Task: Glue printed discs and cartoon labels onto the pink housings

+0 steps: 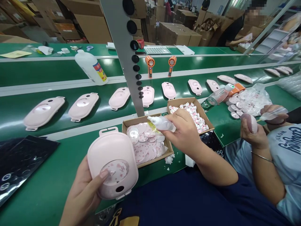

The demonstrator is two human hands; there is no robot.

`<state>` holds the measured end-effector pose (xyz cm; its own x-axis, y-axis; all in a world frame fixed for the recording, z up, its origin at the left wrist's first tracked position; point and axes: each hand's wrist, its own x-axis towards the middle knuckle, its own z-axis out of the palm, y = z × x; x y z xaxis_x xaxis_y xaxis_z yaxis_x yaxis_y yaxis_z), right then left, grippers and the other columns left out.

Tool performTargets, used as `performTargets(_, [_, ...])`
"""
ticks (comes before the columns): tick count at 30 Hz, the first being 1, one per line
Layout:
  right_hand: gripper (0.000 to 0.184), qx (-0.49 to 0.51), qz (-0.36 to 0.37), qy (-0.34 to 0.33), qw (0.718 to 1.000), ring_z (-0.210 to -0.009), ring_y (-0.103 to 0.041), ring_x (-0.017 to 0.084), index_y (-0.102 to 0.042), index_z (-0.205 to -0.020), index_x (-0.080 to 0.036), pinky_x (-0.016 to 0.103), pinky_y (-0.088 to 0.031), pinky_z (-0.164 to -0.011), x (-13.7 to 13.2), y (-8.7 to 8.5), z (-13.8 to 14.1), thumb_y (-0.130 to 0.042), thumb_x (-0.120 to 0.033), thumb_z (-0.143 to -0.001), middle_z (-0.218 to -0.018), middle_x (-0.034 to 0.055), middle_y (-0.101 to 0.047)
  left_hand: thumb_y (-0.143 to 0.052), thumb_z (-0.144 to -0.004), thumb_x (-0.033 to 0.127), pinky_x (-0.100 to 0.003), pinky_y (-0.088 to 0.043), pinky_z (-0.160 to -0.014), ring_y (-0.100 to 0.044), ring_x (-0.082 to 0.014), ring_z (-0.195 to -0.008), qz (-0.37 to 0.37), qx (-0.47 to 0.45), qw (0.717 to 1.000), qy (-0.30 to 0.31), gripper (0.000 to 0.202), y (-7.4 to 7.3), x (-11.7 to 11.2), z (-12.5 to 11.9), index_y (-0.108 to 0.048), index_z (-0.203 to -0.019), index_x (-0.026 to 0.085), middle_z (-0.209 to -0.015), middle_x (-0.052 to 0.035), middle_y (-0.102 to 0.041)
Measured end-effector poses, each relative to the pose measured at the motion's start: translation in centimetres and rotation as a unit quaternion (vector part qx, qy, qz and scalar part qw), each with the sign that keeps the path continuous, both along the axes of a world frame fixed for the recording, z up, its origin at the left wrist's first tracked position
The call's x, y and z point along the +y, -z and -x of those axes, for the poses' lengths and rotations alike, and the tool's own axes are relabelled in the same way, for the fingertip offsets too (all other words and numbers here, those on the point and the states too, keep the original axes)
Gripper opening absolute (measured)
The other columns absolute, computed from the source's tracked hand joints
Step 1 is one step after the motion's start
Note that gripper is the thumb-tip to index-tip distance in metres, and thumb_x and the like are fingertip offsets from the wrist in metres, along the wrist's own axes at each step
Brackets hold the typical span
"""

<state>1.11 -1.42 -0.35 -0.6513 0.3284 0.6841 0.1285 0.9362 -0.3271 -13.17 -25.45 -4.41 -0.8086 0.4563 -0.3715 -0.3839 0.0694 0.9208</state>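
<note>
My left hand (83,193) grips a pink plastic casing (113,161) from below, and its thumb presses on a round patterned disc (116,171) set in the casing's face. My right hand (184,130) is closed around a small squeeze bottle (162,123) with its nozzle pointing left. That bottle hovers over a cardboard box of round pink discs (145,142). A second cardboard box (191,114) of small white and pink pieces stands just behind my right hand.
Several pink casings (83,106) lie in a row on the green conveyor belt (21,73). Beyond stand a white bottle (91,67), a grey post (124,56) and two orange tools (150,65). A black tray (21,160) sits at left. At right, a co-worker's hands (255,130) hold a pink part.
</note>
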Motion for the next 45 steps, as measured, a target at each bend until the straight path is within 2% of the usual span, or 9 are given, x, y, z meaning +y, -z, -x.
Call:
performTargets(6, [0.007,0.0,-0.02,0.016,1.0,-0.076,-0.051,0.02,-0.068,-0.091,-0.015,0.034,-0.042,-0.069,-0.3,0.0,0.0,-0.063,-0.018,-0.087,-0.078,0.0038,-0.053,-0.095,-0.044,0.038,-0.027,-0.062,-0.073,-0.064,-0.0306,-0.107,-0.004,-0.017,1.0,-0.026,0.093,0.3,0.2,0.4,-0.062,-0.131,0.035,-0.118,-0.0019,-0.07])
performTargets(16, [0.013,-0.005,-0.02,0.027,0.999,-0.077,-0.05,0.02,-0.07,-0.091,-0.015,0.035,-0.04,-0.07,-0.5,0.3,-0.1,-0.058,-0.013,-0.088,-0.077,0.0039,-0.055,-0.093,-0.052,0.038,-0.025,-0.061,-0.078,-0.062,-0.03,-0.111,-0.017,-0.001,1.0,-0.01,0.087,0.8,-0.1,0.4,-0.061,-0.133,0.034,-0.12,-0.0027,-0.069])
performTargets(20, [0.007,-0.023,0.146,-0.041,0.988,-0.075,-0.05,0.017,-0.066,-0.084,-0.018,0.032,-0.04,-0.068,-0.1,0.2,-0.2,-0.067,-0.024,-0.087,-0.077,0.0008,-0.052,-0.091,-0.057,0.038,-0.028,-0.061,-0.078,-0.064,-0.0285,-0.107,-0.02,0.004,1.0,0.006,0.084,1.0,-0.3,0.6,-0.059,-0.135,0.035,-0.122,-0.0026,-0.069])
performTargets(22, [0.015,-0.037,0.326,-0.127,0.936,-0.076,-0.052,0.016,-0.063,-0.085,-0.02,0.03,-0.043,-0.067,0.4,0.6,-0.3,-0.071,-0.033,-0.086,-0.081,0.0,-0.054,-0.092,-0.054,0.037,-0.029,-0.063,-0.074,-0.066,-0.0282,-0.101,-0.018,0.004,1.0,0.007,0.088,1.2,-0.4,0.9,-0.059,-0.135,0.035,-0.118,-0.0035,-0.07])
performTargets(25, [0.029,-0.026,0.544,-0.254,0.799,-0.085,-0.06,0.016,-0.06,-0.101,-0.022,0.031,-0.049,-0.076,1.1,1.8,-0.3,-0.072,-0.043,-0.086,-0.093,0.0014,-0.062,-0.093,-0.051,0.036,-0.029,-0.063,-0.066,-0.068,-0.0276,-0.093,-0.022,0.01,1.0,0.008,0.091,1.5,-0.4,1.2,-0.059,-0.135,0.033,-0.114,-0.0043,-0.072])
performTargets(27, [0.036,-0.01,0.621,-0.299,0.724,-0.094,-0.063,0.016,-0.057,-0.109,-0.024,0.033,-0.051,-0.085,1.5,2.6,-0.3,-0.072,-0.047,-0.085,-0.104,0.003,-0.065,-0.092,-0.053,0.037,-0.029,-0.063,-0.069,-0.067,-0.0277,-0.096,-0.022,0.012,1.0,0.014,0.089,1.7,-0.5,1.2,-0.059,-0.136,0.034,-0.116,-0.0038,-0.071])
performTargets(31, [0.04,0.008,0.708,-0.322,0.628,-0.101,-0.066,0.019,-0.057,-0.11,-0.024,0.037,-0.055,-0.088,2.0,4.1,-0.3,-0.075,-0.047,-0.083,-0.116,0.0051,-0.064,-0.092,-0.054,0.038,-0.029,-0.062,-0.074,-0.066,-0.0291,-0.104,-0.011,0.009,1.0,0.018,0.087,1.7,-0.6,1.2,-0.059,-0.135,0.035,-0.12,-0.0029,-0.07])
performTargets(38, [0.05,0.024,0.704,-0.359,0.612,-0.083,-0.069,0.012,-0.053,-0.101,-0.022,0.03,-0.056,-0.08,2.5,5.8,0.0,-0.09,-0.025,-0.067,-0.091,-0.0037,-0.066,-0.092,-0.05,0.037,-0.032,-0.064,-0.071,-0.068,-0.0335,-0.101,-0.001,0.001,1.0,0.011,0.093,1.5,-0.2,1.2,-0.058,-0.135,0.032,-0.116,-0.0049,-0.073])
performTargets(45, [0.047,-0.015,0.722,-0.4,0.565,-0.077,-0.073,0.017,-0.056,-0.099,-0.019,0.035,-0.059,-0.075,2.3,5.7,-0.2,-0.087,-0.039,-0.07,-0.086,0.0011,-0.073,-0.091,-0.052,0.036,-0.03,-0.063,-0.075,-0.066,-0.0339,-0.109,0.008,-0.01,1.0,0.022,0.087,0.2,0.3,0.3,-0.06,-0.133,0.034,-0.12,-0.0028,-0.072])
